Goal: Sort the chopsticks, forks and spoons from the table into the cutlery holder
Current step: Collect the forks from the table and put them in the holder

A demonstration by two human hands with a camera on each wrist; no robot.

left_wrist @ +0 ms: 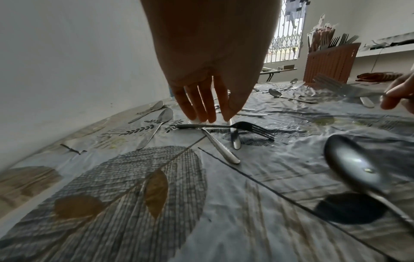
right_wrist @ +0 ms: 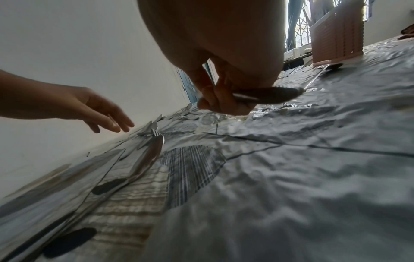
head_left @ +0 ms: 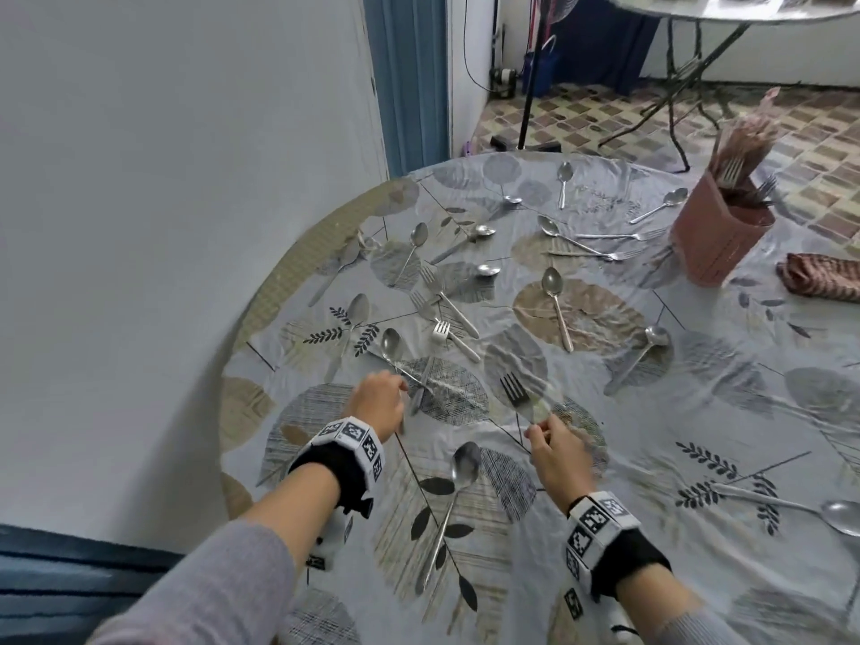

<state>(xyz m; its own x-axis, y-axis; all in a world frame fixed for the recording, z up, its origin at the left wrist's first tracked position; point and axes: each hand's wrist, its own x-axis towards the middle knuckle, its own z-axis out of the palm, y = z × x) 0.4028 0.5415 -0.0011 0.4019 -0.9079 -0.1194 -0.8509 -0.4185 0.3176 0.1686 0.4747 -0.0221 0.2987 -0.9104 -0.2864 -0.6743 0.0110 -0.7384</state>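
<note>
My right hand (head_left: 540,428) (right_wrist: 215,102) pinches the handle of a dark-tined fork (head_left: 515,392) (left_wrist: 331,84) and holds it just above the tablecloth. With straight, downward-pointing fingers, my left hand (head_left: 399,389) (left_wrist: 215,117) hovers over a fork (left_wrist: 226,126) that lies crossed with spoon handles. Whether the fingertips touch it is unclear. A large spoon (head_left: 465,463) (left_wrist: 351,164) lies between my wrists. The terracotta cutlery holder (head_left: 716,230) (left_wrist: 329,63) (right_wrist: 336,35) stands at the far right with forks and chopsticks in it.
Several spoons and forks are scattered over the round table (head_left: 698,412). A white wall (head_left: 163,225) runs close along its left edge. A folded brown cloth (head_left: 823,277) lies right of the holder. Another spoon (head_left: 837,514) lies near the right edge.
</note>
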